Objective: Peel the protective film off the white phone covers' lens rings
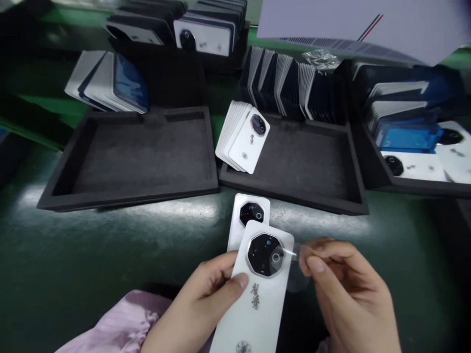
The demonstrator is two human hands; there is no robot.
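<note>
My left hand (204,304) grips a white phone back cover (257,299) with a black octagonal camera island, thumb pressed on its left edge. My right hand (346,289) pinches a thin clear film tab (292,257) right beside the camera island, fingers closed on it. A second white back cover (248,223) lies on the green table just behind the held one.
Two black foam trays (136,157) (309,166) sit ahead; the right one holds a leaning stack of white covers (241,137) and rows of covers (287,88) behind. More trays with covers stand at the far right (412,142) and back (198,29). A pink sleeve (121,323) shows below.
</note>
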